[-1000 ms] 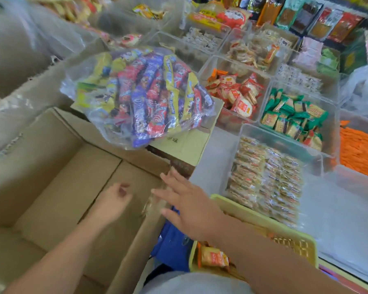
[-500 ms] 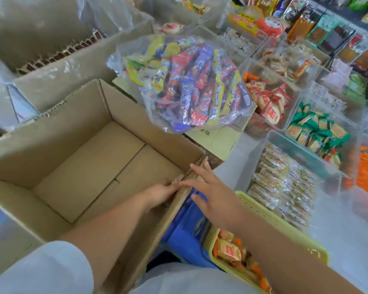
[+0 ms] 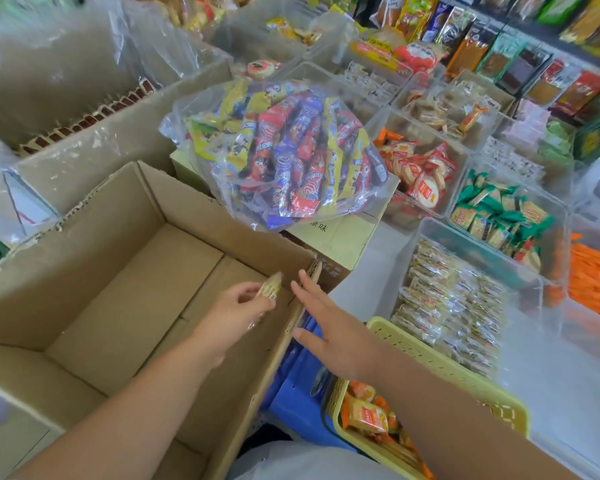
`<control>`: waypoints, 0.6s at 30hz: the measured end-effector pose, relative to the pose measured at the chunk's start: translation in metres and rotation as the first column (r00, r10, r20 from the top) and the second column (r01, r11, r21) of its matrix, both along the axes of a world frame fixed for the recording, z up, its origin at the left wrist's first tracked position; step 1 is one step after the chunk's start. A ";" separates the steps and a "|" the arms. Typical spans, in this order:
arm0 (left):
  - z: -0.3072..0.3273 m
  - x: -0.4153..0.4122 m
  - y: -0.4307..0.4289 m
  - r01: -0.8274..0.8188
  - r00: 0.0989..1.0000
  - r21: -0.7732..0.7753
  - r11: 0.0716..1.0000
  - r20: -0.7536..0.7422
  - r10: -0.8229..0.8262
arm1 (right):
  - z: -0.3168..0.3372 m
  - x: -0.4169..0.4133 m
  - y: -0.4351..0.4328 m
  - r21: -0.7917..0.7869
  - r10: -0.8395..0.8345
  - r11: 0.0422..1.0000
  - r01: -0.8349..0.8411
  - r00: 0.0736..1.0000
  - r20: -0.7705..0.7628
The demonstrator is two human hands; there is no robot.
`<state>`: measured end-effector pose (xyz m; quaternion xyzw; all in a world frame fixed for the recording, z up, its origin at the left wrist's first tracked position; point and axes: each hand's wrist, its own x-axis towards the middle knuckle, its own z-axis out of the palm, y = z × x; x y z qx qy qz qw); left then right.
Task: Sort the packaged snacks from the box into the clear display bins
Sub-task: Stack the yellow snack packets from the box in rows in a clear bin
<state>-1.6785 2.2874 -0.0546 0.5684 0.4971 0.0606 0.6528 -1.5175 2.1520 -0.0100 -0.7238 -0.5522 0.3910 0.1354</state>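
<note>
Left hand [image 3: 232,313] pinches a small crinkly snack pack [image 3: 270,289] inside the cardboard box [image 3: 84,258]. Right hand [image 3: 329,330] rests flat-fingered on the box's right wall. Beyond the box lies a glossy plastic bag [image 3: 284,157] of wrappers, and right of it stand clear bins [image 3: 482,251].

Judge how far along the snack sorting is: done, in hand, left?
Done: the cardboard box shows a bare floor, and the nearest clear bin is packed with pale packets. In hand: the left hand pinches one wrapped snack inside the box; the right hand lies open at its rim. Left: binning that snack; the bag of mixed bars sits unsorted.
</note>
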 end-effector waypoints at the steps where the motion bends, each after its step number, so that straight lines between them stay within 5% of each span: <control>1: 0.008 -0.005 -0.004 0.000 1.000 0.138 0.990 0.009 -0.002 | 0.003 0.000 -0.001 0.006 -0.050 0.999 0.050 0.995 -0.085; 3: 0.025 -0.015 -0.014 0.084 0.996 0.447 0.890 -0.059 -0.065 | 0.013 -0.001 -0.004 0.024 -0.192 0.979 0.205 0.949 -0.248; 6: 0.049 -0.015 -0.030 0.164 0.984 0.779 0.606 -0.086 -0.156 | 0.029 -0.005 -0.011 0.029 -0.354 0.911 0.412 0.813 -0.463; 9: 0.065 0.000 -0.043 0.126 0.977 0.866 0.484 -0.023 -0.212 | 0.037 -0.004 -0.030 0.037 -0.346 0.881 0.471 0.697 -0.628; 14: 0.075 0.033 -0.065 0.173 0.956 0.890 0.422 -0.048 -0.290 | 0.038 0.012 -0.071 0.059 -0.375 0.772 0.633 0.529 -0.761; 16: 0.076 0.048 -0.073 0.226 0.938 0.878 0.422 -0.079 -0.338 | 0.039 0.022 -0.088 0.128 -0.403 0.751 0.648 0.603 -0.689; 18: 0.076 0.062 -0.081 0.294 0.911 0.848 0.442 -0.108 -0.398 | 0.038 0.032 -0.107 0.297 -0.406 0.768 0.568 0.790 -0.460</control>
